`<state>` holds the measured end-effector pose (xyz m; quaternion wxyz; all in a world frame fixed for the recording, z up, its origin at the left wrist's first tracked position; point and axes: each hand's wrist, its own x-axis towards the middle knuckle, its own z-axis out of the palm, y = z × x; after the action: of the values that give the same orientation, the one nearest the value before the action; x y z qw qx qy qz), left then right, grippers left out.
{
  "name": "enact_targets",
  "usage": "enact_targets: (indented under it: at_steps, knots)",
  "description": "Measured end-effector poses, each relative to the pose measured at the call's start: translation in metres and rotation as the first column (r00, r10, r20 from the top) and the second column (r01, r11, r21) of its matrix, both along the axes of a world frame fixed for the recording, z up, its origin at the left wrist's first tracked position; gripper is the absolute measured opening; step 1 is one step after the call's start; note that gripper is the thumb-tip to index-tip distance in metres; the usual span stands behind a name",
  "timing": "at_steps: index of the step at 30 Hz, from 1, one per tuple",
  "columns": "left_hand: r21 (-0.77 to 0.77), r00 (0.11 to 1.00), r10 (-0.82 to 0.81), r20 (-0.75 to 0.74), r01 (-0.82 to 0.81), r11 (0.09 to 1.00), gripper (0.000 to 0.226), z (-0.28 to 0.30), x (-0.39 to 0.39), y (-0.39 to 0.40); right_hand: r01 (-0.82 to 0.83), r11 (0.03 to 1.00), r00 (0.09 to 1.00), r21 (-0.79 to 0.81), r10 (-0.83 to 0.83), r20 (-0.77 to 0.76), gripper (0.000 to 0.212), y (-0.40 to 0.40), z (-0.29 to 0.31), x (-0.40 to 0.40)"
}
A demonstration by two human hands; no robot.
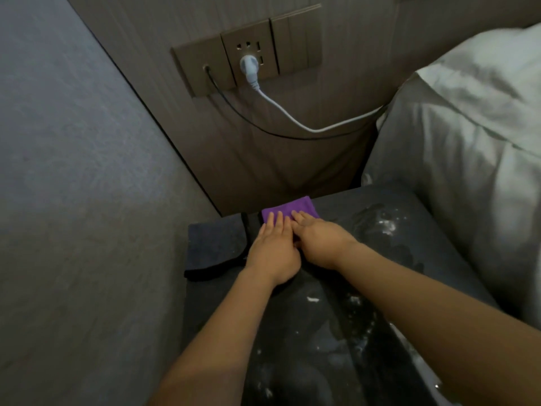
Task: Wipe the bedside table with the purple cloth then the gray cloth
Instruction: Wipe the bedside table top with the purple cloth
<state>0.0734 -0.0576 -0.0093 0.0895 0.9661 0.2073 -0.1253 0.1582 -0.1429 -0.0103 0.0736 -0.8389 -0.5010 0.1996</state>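
Dark and wet-streaked, the desk (336, 332) fills the gap between a grey wall on the left and the bed (468, 142) on the right. At its far edge, against the panel, lies the purple cloth (295, 208). Both hands press it flat: left hand (272, 253) and right hand (322, 243) side by side, fingers straight and together. The gray cloth (215, 244) covers the far left corner, touching the left edge.
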Motion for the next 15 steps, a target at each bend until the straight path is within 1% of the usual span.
enact_targets:
  at_steps: [3, 5, 8, 15]
  knots:
    - [0.035, 0.999, -0.033, 0.039, 0.032, 0.999, 0.061, -0.001, 0.008, 0.006, -0.010, 1.000, 1.000, 0.001, 0.010, 0.009, 0.061, 0.001, -0.004, -0.001]
    - [0.013, 0.999, -0.028, 0.032, 0.028, 1.000, 0.061, -0.007, 0.009, 0.006, -0.023, 1.000, 0.999, -0.017, 0.024, 0.030, 0.063, 0.002, -0.007, -0.001]
    - [-0.006, 0.999, 0.000, 0.040, 0.000, 1.000, 0.062, -0.014, 0.008, 0.004, -0.030, 0.999, 0.998, -0.018, 0.031, 0.051, 0.060, 0.001, -0.007, 0.002]
    - [0.040, 1.000, 0.021, 0.003, -0.021, 0.999, 0.062, -0.015, 0.012, 0.003, -0.051, 0.998, 0.990, -0.027, 0.054, 0.128, 0.056, -0.001, -0.012, 0.004]
